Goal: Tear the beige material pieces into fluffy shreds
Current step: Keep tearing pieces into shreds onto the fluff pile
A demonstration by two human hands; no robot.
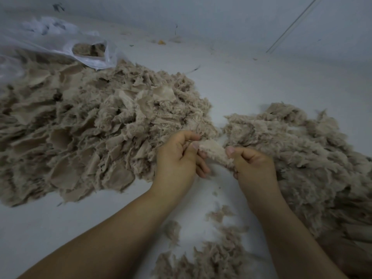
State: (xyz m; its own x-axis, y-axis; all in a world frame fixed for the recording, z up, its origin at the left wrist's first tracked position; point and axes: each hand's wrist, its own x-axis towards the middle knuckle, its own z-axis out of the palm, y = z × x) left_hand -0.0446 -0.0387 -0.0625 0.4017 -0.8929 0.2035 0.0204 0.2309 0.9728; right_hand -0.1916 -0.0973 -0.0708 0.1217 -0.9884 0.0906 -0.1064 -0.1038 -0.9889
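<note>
A small beige fuzzy piece is stretched between both hands in the middle of the view. My left hand pinches its left end between thumb and fingers. My right hand pinches its right end, fingers curled. A large heap of beige fabric pieces with flat woven patches spreads out to the left. To the right lies a pile of fluffy beige shreds, softer and finer than the left heap.
A clear plastic bag holding more beige material lies at the back left. Loose tufts are scattered on the white surface near my forearms. A wall rises behind, with a thin rod leaning at the back right.
</note>
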